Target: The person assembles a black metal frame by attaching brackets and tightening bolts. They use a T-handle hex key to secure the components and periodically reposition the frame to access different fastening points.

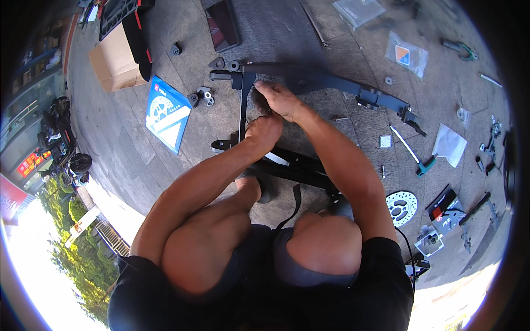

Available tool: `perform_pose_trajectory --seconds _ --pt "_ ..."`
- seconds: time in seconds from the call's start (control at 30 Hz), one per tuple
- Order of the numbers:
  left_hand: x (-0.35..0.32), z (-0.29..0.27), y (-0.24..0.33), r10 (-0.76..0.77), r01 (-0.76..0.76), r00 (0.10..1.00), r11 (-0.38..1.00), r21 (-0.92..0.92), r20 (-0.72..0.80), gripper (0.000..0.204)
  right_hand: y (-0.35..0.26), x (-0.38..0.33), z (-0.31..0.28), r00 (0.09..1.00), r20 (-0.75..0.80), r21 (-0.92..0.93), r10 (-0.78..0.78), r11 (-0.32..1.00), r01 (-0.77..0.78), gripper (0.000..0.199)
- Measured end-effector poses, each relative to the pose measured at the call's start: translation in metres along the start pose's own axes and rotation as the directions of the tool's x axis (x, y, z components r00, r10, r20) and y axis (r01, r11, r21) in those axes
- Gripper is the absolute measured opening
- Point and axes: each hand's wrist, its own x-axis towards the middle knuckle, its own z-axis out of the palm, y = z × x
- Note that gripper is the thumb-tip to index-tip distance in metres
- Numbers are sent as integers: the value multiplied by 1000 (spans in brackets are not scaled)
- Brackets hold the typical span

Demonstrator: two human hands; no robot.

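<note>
We are seeing the paving [118, 146] in soft shade, with sunlight glaring white at its near left and right corners and fisheye distortion bending its outer edges.

You are outdoors, over a floor [113, 135] of grey paving slabs. To your left, what looks like a parked dark motorbike [62, 140] stands near a building front [22, 118] with a red sign [33, 161]; green trees [74, 256] border the glaring daylight.
</note>
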Motion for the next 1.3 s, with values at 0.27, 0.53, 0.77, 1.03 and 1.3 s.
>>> perform_pose_trajectory --seconds 0.27,0.53,0.77,1.03,1.3 --pt "3 8 -4 -80 81 997 994 -76 22 16 2 -3 0 988 -115 -370 -101 928 52 39" --pt "8 27 -11 -28 18 981 998 -55 -193 23 -28 -132 -78 956 -46 -998 -289 55 -31 30" --pt "5 15 -10 -74 43 980 985 -166 -182 29 -21 -150 -97 990 -94 -996 -108 8 -94 29" --pt "-8 0 21 -212 166 975 481 -861 69 23 -3 -159 -101 913 -188 -798 -361 598 72 18" --pt "-13 -32 46 -48 227 968 -232 -946 245 24 4 -147 -56 844 -322 -228 -428 901 370 15"
